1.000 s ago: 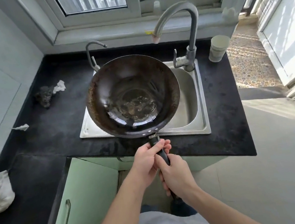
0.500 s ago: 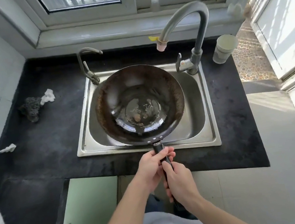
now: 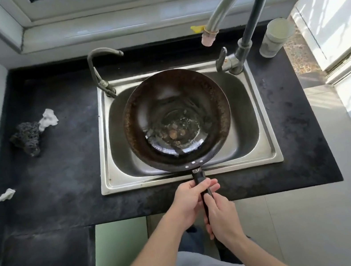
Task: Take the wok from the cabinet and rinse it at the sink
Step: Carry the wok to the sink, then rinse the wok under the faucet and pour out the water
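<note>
Ahead of the hands, a dark round metal wok (image 3: 176, 118) shines glossy at its base, rust-mottled near the rim, inside a brushed stainless-steel sink (image 3: 272, 153); the surrounding black stone countertop (image 3: 64, 175) looks matt and rough.

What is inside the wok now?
The wok holds a shiny wet-looking patch with small brownish spots at its bottom; no food or tool. It covers the middle of the sink, so the drain cannot be seen.

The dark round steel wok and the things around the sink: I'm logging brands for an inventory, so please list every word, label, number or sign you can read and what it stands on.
None can be read.
Dark round steel wok: small silvery plate at the black handle, marks too blurred to read.
Pale cylindrical cup on the black counter: no print visible.
Tall grey curved faucet: small reddish dot on its lever, no lettering legible.
</note>
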Available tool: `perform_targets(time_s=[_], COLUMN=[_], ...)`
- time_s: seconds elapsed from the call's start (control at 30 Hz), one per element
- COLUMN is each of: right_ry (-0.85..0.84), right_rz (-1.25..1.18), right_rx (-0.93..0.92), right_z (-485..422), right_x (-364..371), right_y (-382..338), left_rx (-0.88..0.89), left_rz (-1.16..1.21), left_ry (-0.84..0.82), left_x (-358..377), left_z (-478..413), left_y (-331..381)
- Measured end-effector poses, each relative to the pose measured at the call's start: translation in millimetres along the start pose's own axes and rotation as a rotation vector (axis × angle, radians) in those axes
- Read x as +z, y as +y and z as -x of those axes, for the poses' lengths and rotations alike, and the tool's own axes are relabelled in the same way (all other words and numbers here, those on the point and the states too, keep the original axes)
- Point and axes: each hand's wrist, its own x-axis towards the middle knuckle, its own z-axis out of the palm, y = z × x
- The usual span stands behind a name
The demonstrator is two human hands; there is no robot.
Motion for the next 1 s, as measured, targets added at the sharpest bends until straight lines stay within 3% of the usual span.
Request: perform_targets(time_s=[0.67,0.77,0.9,1.0], right_ry=[0.051,-0.052,-0.222,-0.218], right_rz=[0.022,0.071,0.420,0.365], right_rx=[0.038,0.080,0.127,0.136], right_z=[-19.5,-23.9,-39.2,-58.6], right_x=[31.1,23.5,-16.9,-52.5], right_y=[-4.9,-5.8,-16.9,-37.1], left_rx=[-0.080,-0.073,-0.049,-0.031], left_rz=[-0.072,-0.107,-0.121,-0.120], left_ry=[-0.058,-0.054,-0.035,-0.014], left_x=[-26.5,-26.2,-24.9,-23.8], left_z=[-9.9,-10.2,-7.2,-4.8], left_y=[12.4,14.3,14.6,12.4])
